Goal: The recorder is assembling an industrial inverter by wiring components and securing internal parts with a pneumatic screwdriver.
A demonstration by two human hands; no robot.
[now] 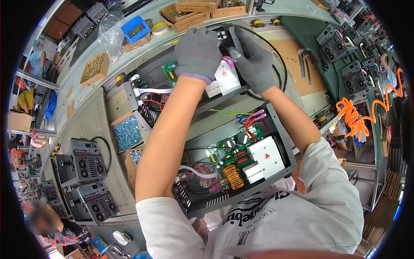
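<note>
Both hands wear grey gloves and work at the far end of an open black welding machine housing (217,102). My left hand (198,54) is closed with curled fingers over its inside; the fingertips and whatever they hold are hidden. Around the housing's upright end panel (235,39), my right hand (255,62) is closed, beside purple-sleeved wire ends (228,61). A white cover block (226,77) with a red triangle sits below the hands. Nearer to me, under my forearms, lies a second open housing (282,140) with a green circuit board (217,153) and a copper coil (233,177).
A carton of blue-tinted screws (126,132) stands left of the housings. Beyond are a blue bin (135,29), a screw carton (94,69) and tape (160,29). A black cable (282,56) loops at right. Finished-looking machines (91,200) stand at left; an orange coiled hose (355,118) hangs right.
</note>
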